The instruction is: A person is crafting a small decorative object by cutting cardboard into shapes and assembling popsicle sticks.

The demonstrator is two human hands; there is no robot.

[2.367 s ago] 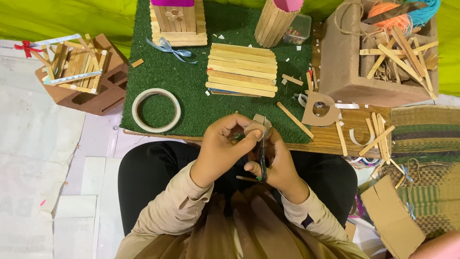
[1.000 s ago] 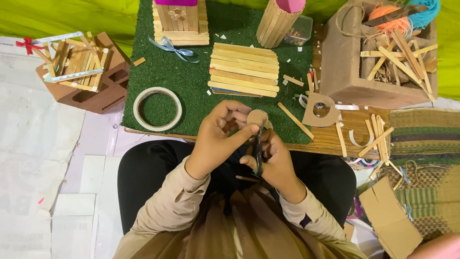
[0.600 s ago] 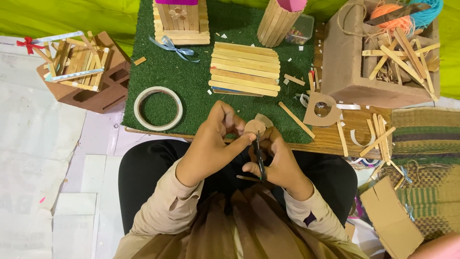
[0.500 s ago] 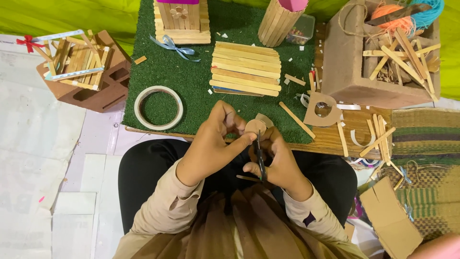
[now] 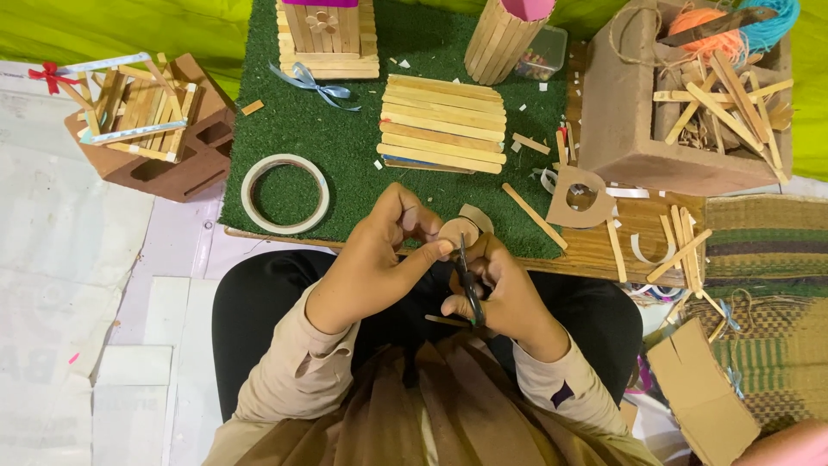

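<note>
Closely, left hand (image 5: 379, 259) grip pinching cardboard piece (image 5: 455, 231), right hand (image 5: 500, 289) closed around scissors (image 5: 468, 280)

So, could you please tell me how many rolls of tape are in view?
1: a white roll of tape lies flat on the green turf mat, left of the hands. Others may be hidden.

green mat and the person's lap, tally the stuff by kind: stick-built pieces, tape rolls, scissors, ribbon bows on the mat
Stick-built pieces: 3 (little house, flat panel, round holder)
Tape rolls: 1
Scissors: 1, in the right hand
Ribbon bows: 1
Total: 6
</note>
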